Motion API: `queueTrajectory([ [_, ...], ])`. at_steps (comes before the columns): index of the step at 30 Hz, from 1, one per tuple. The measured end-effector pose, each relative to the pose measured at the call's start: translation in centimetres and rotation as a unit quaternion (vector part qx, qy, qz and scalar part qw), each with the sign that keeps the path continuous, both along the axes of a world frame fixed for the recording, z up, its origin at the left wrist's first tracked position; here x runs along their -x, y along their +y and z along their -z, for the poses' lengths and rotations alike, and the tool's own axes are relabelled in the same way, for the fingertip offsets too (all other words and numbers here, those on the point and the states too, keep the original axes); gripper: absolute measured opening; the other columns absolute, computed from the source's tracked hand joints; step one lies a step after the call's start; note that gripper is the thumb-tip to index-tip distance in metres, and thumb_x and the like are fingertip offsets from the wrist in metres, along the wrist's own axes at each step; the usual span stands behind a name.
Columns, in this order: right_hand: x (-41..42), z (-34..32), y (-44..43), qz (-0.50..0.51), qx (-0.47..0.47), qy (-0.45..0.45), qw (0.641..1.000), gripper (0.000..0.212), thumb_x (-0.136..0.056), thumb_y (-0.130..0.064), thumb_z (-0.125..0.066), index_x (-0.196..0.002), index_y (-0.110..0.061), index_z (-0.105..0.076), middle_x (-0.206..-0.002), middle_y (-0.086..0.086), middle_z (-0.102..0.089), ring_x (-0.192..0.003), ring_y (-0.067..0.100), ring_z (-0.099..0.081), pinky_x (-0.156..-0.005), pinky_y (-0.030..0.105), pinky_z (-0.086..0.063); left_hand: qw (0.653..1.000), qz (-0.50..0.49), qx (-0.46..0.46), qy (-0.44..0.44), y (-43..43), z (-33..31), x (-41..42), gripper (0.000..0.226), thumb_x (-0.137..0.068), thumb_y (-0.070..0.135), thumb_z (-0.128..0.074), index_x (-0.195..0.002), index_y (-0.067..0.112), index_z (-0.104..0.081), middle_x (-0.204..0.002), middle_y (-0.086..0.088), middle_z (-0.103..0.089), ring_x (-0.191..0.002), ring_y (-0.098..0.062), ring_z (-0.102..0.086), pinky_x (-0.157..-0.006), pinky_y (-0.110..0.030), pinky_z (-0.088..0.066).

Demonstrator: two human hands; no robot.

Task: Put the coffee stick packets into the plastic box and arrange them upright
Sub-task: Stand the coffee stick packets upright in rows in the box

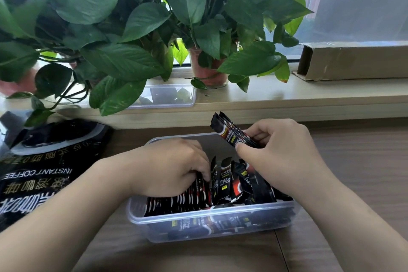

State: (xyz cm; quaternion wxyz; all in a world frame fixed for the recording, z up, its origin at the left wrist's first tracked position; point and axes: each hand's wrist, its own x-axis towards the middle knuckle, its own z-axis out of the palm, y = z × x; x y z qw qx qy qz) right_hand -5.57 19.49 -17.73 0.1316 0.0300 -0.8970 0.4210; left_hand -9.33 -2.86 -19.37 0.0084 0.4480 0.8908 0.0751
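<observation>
Sorting instant coffee by the window: we see the right hand (280,150) pinching a small bundle of coffee stick packets (231,132) between thumb and fingers. The bundle is tilted, just above the far-right part of the clear plastic box (209,216) on the wooden counter (353,183). The left hand (176,168) is down inside the box, fingers curled over the tops of an upright row (183,200) packed along the left side, bracing it. Between the row and the right wall, loose packets (240,181) lean at odd angles; more lie flat on the bottom, seen thru the front wall. A black instant coffee bag (44,174) lies at left on the counter. Pothos plants (132,17), a second clear container (167,97) and a long cardboard box (353,62) line the windowsill (309,95).

Handling, as we judge it: each stick is light, thin, foil-slick and a bit floppy w/ powder inside, so a bundle may fan out or slip if gripped at one end. Best hold is approx. mid-length, thumb vs. fingers across the flat faces, firm enough to keep the stack square w/o creasing. The row looks apt to topple w/o support, so we'd want the left hand against it when the bundle slots in beside it.
</observation>
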Motion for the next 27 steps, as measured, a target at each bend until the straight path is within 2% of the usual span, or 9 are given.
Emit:
queueTrajectory([
  [4, 0.3, -0.3, -0.3, 0.016, 0.006, 0.000, 1.000, 0.005, -0.074, -0.024, -0.076, -0.071, -0.026, -0.074, -0.065, -0.006, -0.072, -0.054, 0.011, -0.070, -0.063, 0.035, -0.061, 0.999, -0.034, 0.004, -0.025, 0.5, -0.4, -0.7, 0.042, -0.082, 0.029, -0.041, -0.104, 0.033, -0.077, -0.105, 0.018, -0.068, -0.107, 0.000, -0.052, -0.097, -0.028, -0.044],
  [7, 0.2, -1.1, -0.1, 0.021, 0.028, -0.011, 0.999, 0.009, -0.074, -0.021, -0.079, -0.067, -0.023, -0.074, -0.060, -0.008, -0.070, -0.045, 0.004, -0.065, -0.048, 0.013, -0.051, 0.997, -0.058, 0.044, -0.027, 1.0, -0.7, -1.3, 0.057, -0.080, 0.043, -0.027, -0.112, 0.039, -0.073, -0.102, 0.016, -0.063, -0.103, -0.001, -0.049, -0.095, -0.033, -0.043],
  [9, -0.1, -1.9, -0.1, 0.012, 0.036, -0.029, 0.999, 0.010, -0.073, -0.023, -0.080, -0.066, -0.022, -0.074, -0.057, -0.010, -0.069, -0.042, 0.003, -0.063, -0.041, 0.008, -0.042, 0.995, -0.069, 0.067, -0.029, 1.3, -0.7, -1.7, 0.062, -0.078, 0.047, -0.022, -0.117, 0.043, -0.070, -0.104, 0.015, -0.061, -0.105, -0.003, -0.047, -0.096, -0.036, -0.040],
  [13, -1.0, -2.6, -1.3, -0.016, 0.031, -0.070, 0.997, 0.010, -0.071, -0.031, -0.080, -0.069, -0.022, -0.077, -0.061, -0.004, -0.072, -0.056, 0.014, -0.069, -0.055, 0.026, -0.054, 0.992, -0.067, 0.110, -0.012, 1.3, -0.7, -1.8, 0.062, -0.078, 0.048, -0.019, -0.117, 0.045, -0.066, -0.107, 0.011, -0.060, -0.108, -0.008, -0.047, -0.095, -0.039, -0.040],
  [15, -1.6, -2.4, -2.4, -0.044, 0.047, -0.108, 0.992, 0.011, -0.072, -0.030, -0.080, -0.070, -0.020, -0.077, -0.066, 0.006, -0.073, -0.058, 0.020, -0.070, -0.055, 0.032, -0.056, 0.994, -0.051, 0.093, 0.005, 1.4, -0.6, -1.9, 0.048, -0.082, 0.043, -0.026, -0.100, 0.033, -0.070, -0.096, 0.007, -0.062, -0.095, -0.011, -0.048, -0.084, -0.035, -0.042],
  [17, -2.0, -2.1, -3.4, -0.070, 0.069, -0.150, 0.984, 0.011, -0.073, -0.030, -0.080, -0.069, -0.020, -0.078, -0.069, 0.007, -0.075, -0.063, 0.020, -0.073, -0.064, 0.039, -0.060, 0.998, -0.033, 0.037, 0.036, 1.4, -0.6, -2.1, 0.022, -0.084, 0.033, -0.041, -0.069, 0.020, -0.052, -0.078, 0.003, -0.059, -0.075, -0.009, -0.034, -0.070, -0.027, -0.033],
  [20, -1.9, -1.3, -4.0, -0.059, 0.085, -0.166, 0.981, 0.012, -0.073, -0.026, -0.079, -0.066, -0.017, -0.077, -0.069, 0.010, -0.075, -0.063, 0.021, -0.073, -0.069, 0.045, -0.060, 0.998, -0.044, 0.007, 0.037, 1.2, -1.0, -2.6, 0.033, -0.083, 0.028, -0.049, -0.056, 0.025, -0.031, -0.060, 0.007, -0.044, -0.067, -0.010, -0.030, -0.063, -0.028, -0.026],
  [23, -1.6, -0.6, -4.0, -0.039, 0.069, -0.166, 0.983, 0.012, -0.070, -0.024, -0.080, -0.066, -0.014, -0.076, -0.070, 0.015, -0.073, -0.058, 0.020, -0.065, -0.068, 0.051, -0.059, 0.997, -0.078, 0.000, -0.010, 0.5, -0.6, -2.2, 0.035, -0.078, 0.039, -0.034, -0.065, 0.014, -0.055, -0.068, 0.002, -0.056, -0.070, -0.018, -0.052, -0.066, -0.038, -0.046],
  [27, -1.5, -0.3, -3.7, -0.038, -0.042, -0.169, 0.984, 0.017, -0.069, -0.034, -0.078, -0.071, -0.017, -0.076, -0.067, 0.007, -0.073, -0.065, 0.022, -0.069, -0.061, 0.035, -0.059, 0.995, -0.084, -0.017, -0.051, -0.4, -0.7, -2.1, 0.046, -0.076, 0.035, -0.031, -0.086, 0.014, -0.070, -0.082, 0.001, -0.069, -0.079, -0.016, -0.063, -0.074, -0.037, -0.051],
])
